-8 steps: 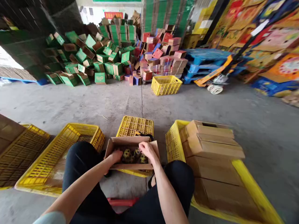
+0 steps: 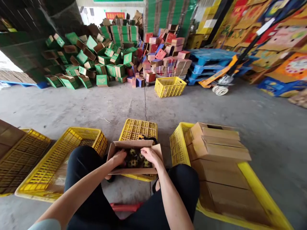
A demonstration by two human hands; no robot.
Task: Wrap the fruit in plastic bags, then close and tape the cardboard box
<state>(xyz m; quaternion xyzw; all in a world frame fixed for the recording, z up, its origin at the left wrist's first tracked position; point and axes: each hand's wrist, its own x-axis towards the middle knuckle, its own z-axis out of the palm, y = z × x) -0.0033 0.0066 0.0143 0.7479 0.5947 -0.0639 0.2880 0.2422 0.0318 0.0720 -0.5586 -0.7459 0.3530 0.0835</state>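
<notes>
An open brown cardboard box (image 2: 115,146) rests on an upturned yellow crate (image 2: 138,129) just beyond my knees. Several dark round objects with yellow centres (image 2: 134,158) lie inside it. My left hand (image 2: 119,157) is inside the box at its left side, fingers curled on the objects. Over the box's right part my right hand (image 2: 150,155) reaches in, fingers bent down onto them. Whether either hand grips one is hidden.
Yellow crates stand left (image 2: 59,150) and far left (image 2: 21,153). At right a yellow crate (image 2: 177,143) holds stacked cardboard boxes (image 2: 216,147). Further off are a yellow basket (image 2: 169,86), heaps of green and red boxes (image 2: 100,57), blue pallets and a pallet jack (image 2: 220,80).
Both hands have shifted slightly inside the box, the left one moving further in over the round objects.
</notes>
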